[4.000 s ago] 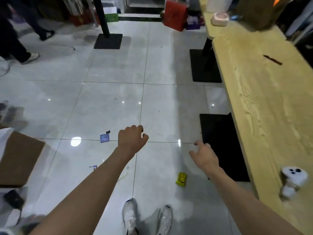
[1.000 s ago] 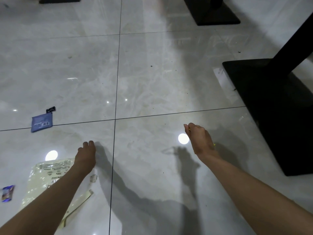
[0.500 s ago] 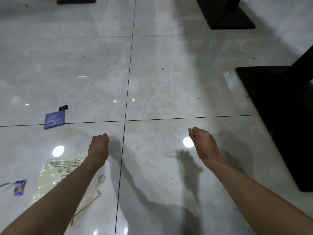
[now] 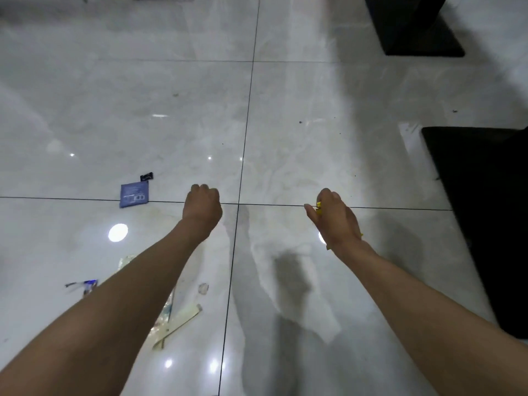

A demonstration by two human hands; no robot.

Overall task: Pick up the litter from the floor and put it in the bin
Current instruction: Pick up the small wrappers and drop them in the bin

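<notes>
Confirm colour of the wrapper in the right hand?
Yellow: bits of the wrapper poke out of the closed right hand, head view.

Dim, cool overhead light bounces off the glossy pale-grey tiled floor, leaving round glare spots at lower left and bottom centre. Soft shadows of the arms fall across the lower middle, darker at right. Grout lines bow slightly toward the edges, and the small litter at lower left is smeared by blur.

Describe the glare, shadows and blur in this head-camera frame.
Head view: the glossy floor mirrors ceiling lights as bright spots, the largest beside the left forearm; soft arm shadows fall below the right hand; the small wrapper at the lower left is motion-smeared; the tile seams bow slightly from the wide lens.
</notes>
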